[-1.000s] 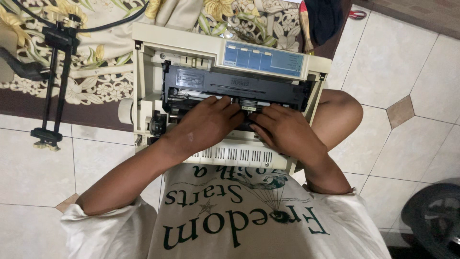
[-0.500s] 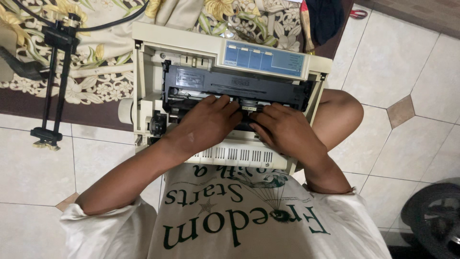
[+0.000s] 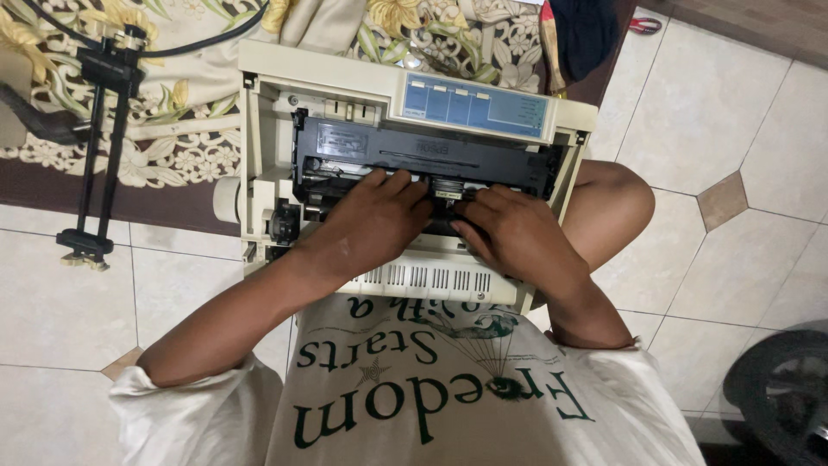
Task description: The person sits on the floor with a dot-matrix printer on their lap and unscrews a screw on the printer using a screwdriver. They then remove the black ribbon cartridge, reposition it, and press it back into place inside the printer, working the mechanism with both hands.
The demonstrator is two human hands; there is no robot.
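A beige dot-matrix printer (image 3: 345, 86) with its cover off rests on my lap, showing a long black ribbon cartridge (image 3: 414, 151) across its inside. My left hand (image 3: 375, 216) lies palm down inside the printer, fingers spread on the black mechanism just below the cartridge. My right hand (image 3: 509, 229) sits beside it, fingertips pressing at a small black part (image 3: 446, 192) near the middle. What the fingers grip is hidden under both hands. A blue-grey control panel (image 3: 474, 105) sits at the printer's far right.
A black metal rod assembly (image 3: 95, 155) with a cable lies on a floral cloth (image 3: 172, 86) at the left. Red-handled scissors (image 3: 642, 26) lie at the top right. A dark round object (image 3: 780, 397) stands at the lower right. Tiled floor surrounds me.
Both hands stay in nearly the same place inside the printer; the fingers shift only slightly.
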